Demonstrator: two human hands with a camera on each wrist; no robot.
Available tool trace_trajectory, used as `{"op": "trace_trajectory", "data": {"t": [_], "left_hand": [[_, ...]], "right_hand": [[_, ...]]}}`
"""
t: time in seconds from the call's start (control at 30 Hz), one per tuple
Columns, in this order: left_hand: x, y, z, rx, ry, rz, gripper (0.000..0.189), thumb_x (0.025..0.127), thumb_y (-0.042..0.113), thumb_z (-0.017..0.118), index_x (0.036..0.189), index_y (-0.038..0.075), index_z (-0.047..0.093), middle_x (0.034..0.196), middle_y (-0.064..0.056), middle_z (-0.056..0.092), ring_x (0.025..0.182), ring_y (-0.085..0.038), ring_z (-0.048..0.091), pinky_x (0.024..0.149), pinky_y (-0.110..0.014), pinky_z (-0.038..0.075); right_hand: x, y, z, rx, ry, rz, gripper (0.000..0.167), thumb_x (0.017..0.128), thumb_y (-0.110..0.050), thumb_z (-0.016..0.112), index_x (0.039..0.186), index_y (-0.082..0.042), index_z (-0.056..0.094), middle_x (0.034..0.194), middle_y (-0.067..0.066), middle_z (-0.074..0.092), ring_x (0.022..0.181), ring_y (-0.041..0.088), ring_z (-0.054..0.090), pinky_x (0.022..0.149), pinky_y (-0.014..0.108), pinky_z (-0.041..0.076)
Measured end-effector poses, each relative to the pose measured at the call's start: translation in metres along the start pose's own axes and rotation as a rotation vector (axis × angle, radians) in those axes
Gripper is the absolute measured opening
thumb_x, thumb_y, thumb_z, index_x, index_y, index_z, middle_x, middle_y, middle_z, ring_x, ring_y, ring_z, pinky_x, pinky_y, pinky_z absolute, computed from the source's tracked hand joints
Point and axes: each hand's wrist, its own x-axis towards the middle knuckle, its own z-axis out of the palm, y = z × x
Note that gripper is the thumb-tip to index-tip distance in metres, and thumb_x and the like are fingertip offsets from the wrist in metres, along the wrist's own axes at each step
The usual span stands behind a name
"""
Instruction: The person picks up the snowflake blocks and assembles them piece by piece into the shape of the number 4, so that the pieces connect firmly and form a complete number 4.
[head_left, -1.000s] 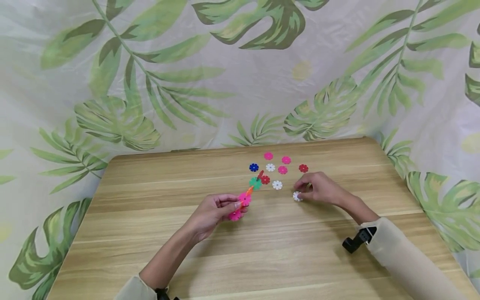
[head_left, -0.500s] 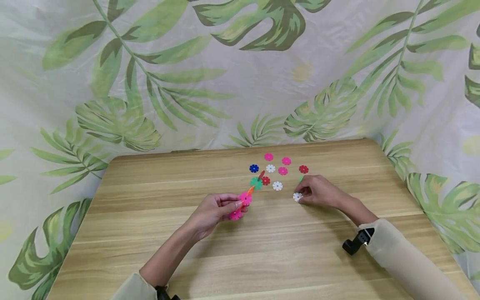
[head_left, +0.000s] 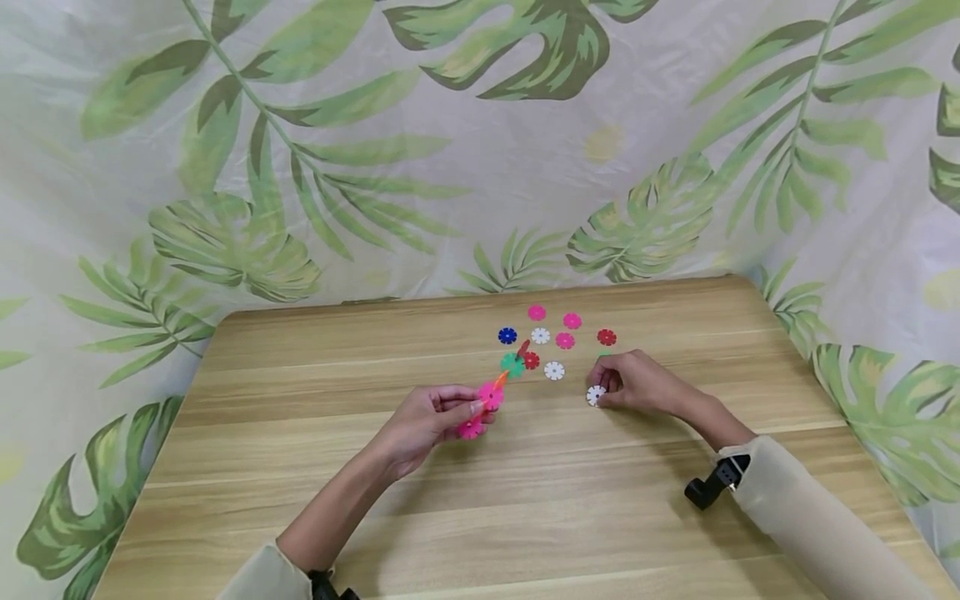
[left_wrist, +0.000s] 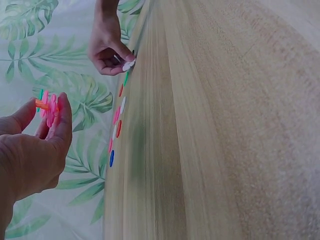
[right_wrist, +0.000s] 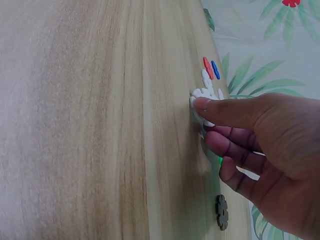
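My left hand (head_left: 442, 421) pinches a chain of interlocking snowflake discs: two pink discs (head_left: 491, 397), an orange disc (head_left: 501, 379) seen edge-on, a green disc (head_left: 512, 364) and a red one (head_left: 523, 348) at the far end. To the right, my right hand (head_left: 633, 382) grips a white snowflake disc (head_left: 595, 395) by its edge between thumb and fingers. The right wrist view shows the thumb pressed on that white disc (right_wrist: 200, 95), close over the tabletop. A loose green disc (head_left: 603, 356) is mostly hidden behind the right hand.
Beyond the hands, loose discs lie flat on the wooden table (head_left: 337, 350): blue (head_left: 507, 335), white (head_left: 554, 370), pink (head_left: 565, 340) and red (head_left: 607, 337) among them. A dark disc (right_wrist: 222, 212) lies below the right hand in its wrist view. A leaf-patterned cloth (head_left: 525, 167) hangs behind.
My right hand's fingers have drawn in on the white disc, whose face now shows more fully. The loose green disc has come partly into view behind them. The left hand holds nearly still.
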Motion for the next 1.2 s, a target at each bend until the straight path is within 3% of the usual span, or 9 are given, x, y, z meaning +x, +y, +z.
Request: {"op": "trace_trajectory", "data": {"t": [0.27,0.67,0.9,1.2], "left_hand": [[0.000,0.000,0.001,-0.001,-0.003,0.006,0.032,0.106,0.006,0.064,0.135,-0.007,0.065,0.133,-0.031,0.067,0.109,-0.023,0.076,0.091,-0.033,0.063],[0.000,0.001,0.002,-0.002,-0.014,0.027,0.033,0.105,0.004,0.064,0.137,-0.007,0.064,0.132,-0.030,0.069,0.107,-0.022,0.077,0.090,-0.032,0.063],[0.000,0.000,0.002,-0.004,-0.018,0.038,0.033,0.105,0.003,0.064,0.136,-0.009,0.063,0.128,-0.028,0.071,0.105,-0.022,0.077,0.087,-0.030,0.064],[0.001,0.000,0.004,-0.011,-0.007,0.029,0.036,0.103,0.005,0.068,0.137,-0.007,0.064,0.120,-0.020,0.076,0.104,-0.023,0.077,0.087,-0.031,0.064]], "right_hand": [[-0.005,-0.003,-0.001,0.064,0.081,-0.017,0.014,0.090,0.000,0.082,0.100,-0.009,0.076,0.089,-0.005,0.073,0.082,0.010,0.067,0.074,0.026,0.060],[-0.001,-0.023,-0.004,0.368,0.261,-0.008,0.010,0.094,-0.003,0.080,0.103,-0.003,0.077,0.094,0.009,0.074,0.086,0.022,0.071,0.074,0.026,0.063],[0.003,-0.037,-0.009,0.502,0.327,0.028,0.015,0.096,-0.006,0.079,0.110,0.000,0.076,0.094,0.014,0.077,0.085,0.035,0.074,0.071,0.039,0.065],[0.012,-0.054,-0.014,0.655,0.436,0.018,0.019,0.096,-0.007,0.078,0.112,0.002,0.075,0.097,0.015,0.079,0.082,0.032,0.077,0.071,0.033,0.065]]}}
